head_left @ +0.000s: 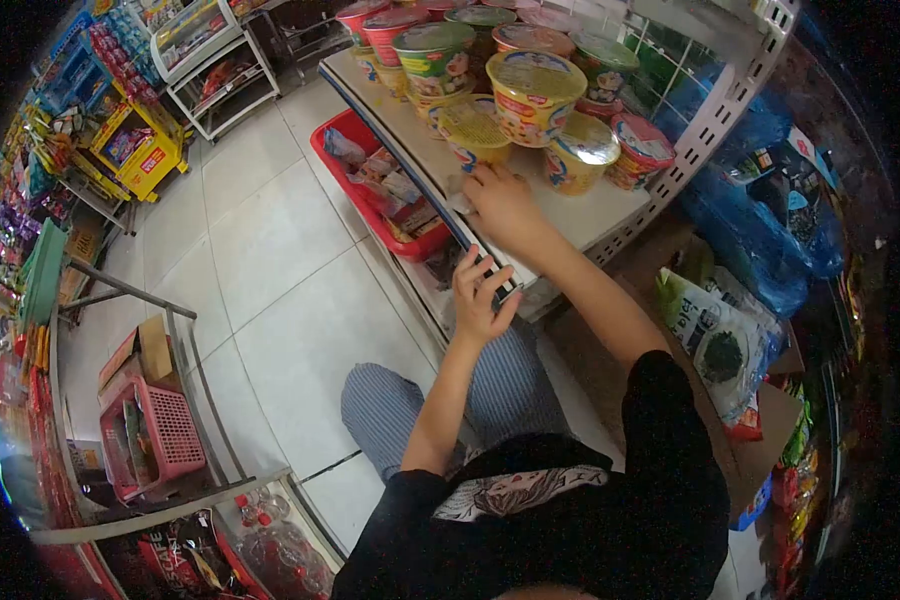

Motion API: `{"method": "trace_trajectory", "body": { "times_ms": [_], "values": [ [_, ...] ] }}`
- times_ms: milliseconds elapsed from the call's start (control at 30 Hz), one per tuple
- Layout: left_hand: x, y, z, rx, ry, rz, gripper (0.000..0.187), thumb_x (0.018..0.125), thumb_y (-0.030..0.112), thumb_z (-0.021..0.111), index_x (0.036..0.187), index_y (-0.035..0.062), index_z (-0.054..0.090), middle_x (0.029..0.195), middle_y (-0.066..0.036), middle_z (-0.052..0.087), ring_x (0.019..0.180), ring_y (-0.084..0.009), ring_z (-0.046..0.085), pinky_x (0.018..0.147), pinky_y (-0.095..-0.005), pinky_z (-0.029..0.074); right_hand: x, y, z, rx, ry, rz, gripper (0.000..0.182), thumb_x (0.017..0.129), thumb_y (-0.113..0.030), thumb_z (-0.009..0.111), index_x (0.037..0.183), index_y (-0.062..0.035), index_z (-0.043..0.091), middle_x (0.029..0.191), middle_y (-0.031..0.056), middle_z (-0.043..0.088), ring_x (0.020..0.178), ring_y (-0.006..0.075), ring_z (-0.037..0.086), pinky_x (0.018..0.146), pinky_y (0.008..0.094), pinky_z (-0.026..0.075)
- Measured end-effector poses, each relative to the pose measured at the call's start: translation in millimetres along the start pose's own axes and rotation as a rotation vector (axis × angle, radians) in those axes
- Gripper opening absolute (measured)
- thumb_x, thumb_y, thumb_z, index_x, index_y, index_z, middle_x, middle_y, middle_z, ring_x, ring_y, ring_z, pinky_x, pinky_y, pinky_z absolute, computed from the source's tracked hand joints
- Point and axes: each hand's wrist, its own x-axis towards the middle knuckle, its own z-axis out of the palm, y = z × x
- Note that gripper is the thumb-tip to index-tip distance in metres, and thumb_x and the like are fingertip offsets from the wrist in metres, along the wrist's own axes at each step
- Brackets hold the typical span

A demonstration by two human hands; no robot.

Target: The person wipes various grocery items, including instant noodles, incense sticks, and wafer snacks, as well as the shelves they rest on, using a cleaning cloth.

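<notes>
Fingers bent, my right hand [510, 208] rests on the white shelf [595, 215] just in front of a yellow instant noodle cup [473, 132]. A pale, crumpled bit of cloth [461, 203] shows beside its fingers, partly hidden under the hand. My left hand [483, 297] lies with fingers apart on the shelf's dark front edge strip, close to the corner. More noodle cups stand behind: a tilted yellow one [536, 95], another yellow cup [582, 153], a red cup [640, 152] and a green cup [435, 58].
A red basket [440, 238] of packets sits below the shelf's left side. To the right are a perforated metal upright [740, 85], blue plastic bags [745, 220] and a seaweed-like packet [720, 340]. A pink basket [175, 425] and metal-framed rack stand at left on the tiled floor [280, 300].
</notes>
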Motion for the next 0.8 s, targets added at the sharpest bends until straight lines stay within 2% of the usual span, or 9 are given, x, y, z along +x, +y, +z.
{"method": "trace_trajectory", "body": {
  "times_ms": [67, 267, 367, 433, 533, 633, 667, 733, 800],
  "values": [
    [2, 2, 0, -0.008, 0.021, -0.009, 0.035, 0.061, 0.013, 0.061, 0.094, 0.0102, 0.049, 0.1, -0.01, 0.036, 0.104, -0.0337, 0.03, 0.084, -0.0418, 0.027, -9, 4, -3, -0.051, 0.024, -0.005, 0.029, 0.054, -0.011, 0.057, 0.082, -0.0083, 0.05, 0.082, 0.0077, 0.048, 0.079, 0.0261, 0.047, 0.062, 0.0368, 0.04],
    [4, 6, -1, 0.01, 0.034, -0.035, 0.033, 0.06, 0.014, 0.061, 0.091, 0.0109, 0.051, 0.097, -0.01, 0.04, 0.103, -0.0323, 0.033, 0.079, -0.0392, 0.033, -54, 10, -52, -0.054, -0.198, 0.141, 0.029, 0.056, -0.014, 0.059, 0.084, -0.0105, 0.052, 0.082, 0.0061, 0.049, 0.075, 0.0254, 0.047, 0.062, 0.0344, 0.041],
    [4, 6, -2, -0.003, 0.039, -0.047, 0.034, 0.059, 0.013, 0.062, 0.091, 0.0108, 0.051, 0.097, -0.01, 0.039, 0.103, -0.0323, 0.033, 0.079, -0.0391, 0.033, -73, 28, -67, -0.087, -0.187, 0.328, 0.026, 0.059, -0.018, 0.058, 0.082, -0.008, 0.053, 0.082, 0.0071, 0.051, 0.078, 0.0262, 0.049, 0.062, 0.0357, 0.043],
    [3, 6, -1, 0.0, 0.039, -0.047, 0.034, 0.059, 0.013, 0.062, 0.092, 0.0108, 0.051, 0.097, -0.01, 0.039, 0.103, -0.0325, 0.033, 0.079, -0.0391, 0.033, -75, 45, -64, -0.157, -0.038, 0.512, 0.023, 0.061, -0.021, 0.056, 0.079, -0.0069, 0.054, 0.083, 0.0091, 0.052, 0.077, 0.0273, 0.05, 0.062, 0.0368, 0.043],
    [3, 6, 2, -0.007, 0.062, -0.046, 0.035, 0.058, 0.013, 0.062, 0.092, 0.0108, 0.051, 0.097, -0.011, 0.039, 0.103, -0.0329, 0.033, 0.079, -0.0392, 0.033, -59, 34, -61, -0.307, -0.124, 0.637, 0.022, 0.06, -0.019, 0.054, 0.08, -0.0079, 0.055, 0.075, 0.0108, 0.052, 0.072, 0.0267, 0.051, 0.06, 0.037, 0.042],
    [3, 4, 2, 0.021, 0.063, -0.016, 0.036, 0.058, 0.014, 0.062, 0.091, 0.0104, 0.05, 0.096, -0.011, 0.038, 0.103, -0.0336, 0.033, 0.079, -0.0398, 0.034, -49, 6, -50, -0.184, -0.169, 0.421, 0.023, 0.058, -0.019, 0.055, 0.076, -0.006, 0.055, 0.07, 0.0124, 0.052, 0.068, 0.0271, 0.051, 0.058, 0.0365, 0.042],
    [2, 2, 3, 0.016, 0.065, -0.019, 0.036, 0.058, 0.014, 0.062, 0.091, 0.0104, 0.05, 0.096, -0.011, 0.038, 0.103, -0.0336, 0.033, 0.079, -0.0398, 0.034, -51, 2, -44, -0.145, -0.224, 0.22, 0.021, 0.058, -0.021, 0.056, 0.074, -0.0069, 0.055, 0.071, 0.0114, 0.053, 0.069, 0.0268, 0.051, 0.059, 0.0352, 0.042],
    [1, -1, 5, 0.008, 0.102, 0.007, 0.035, 0.058, 0.014, 0.062, 0.091, 0.0101, 0.05, 0.096, -0.011, 0.038, 0.103, -0.034, 0.034, 0.08, -0.04, 0.034, -56, -7, -47, 0.034, -0.154, -0.015, 0.021, 0.057, -0.022, 0.057, 0.072, -0.0073, 0.055, 0.072, 0.0097, 0.053, 0.069, 0.0269, 0.05, 0.06, 0.0344, 0.041],
    [1, 1, 4, 0.014, 0.078, 0.002, 0.034, 0.059, 0.015, 0.062, 0.09, 0.0101, 0.049, 0.096, -0.011, 0.038, 0.103, -0.0343, 0.034, 0.08, -0.04, 0.034, -60, 13, -54, 0.032, -0.176, 0.046, 0.021, 0.055, -0.02, 0.057, 0.072, -0.0076, 0.054, 0.073, 0.0088, 0.052, 0.071, 0.0257, 0.051, 0.059, 0.0348, 0.042]
  ]
}}
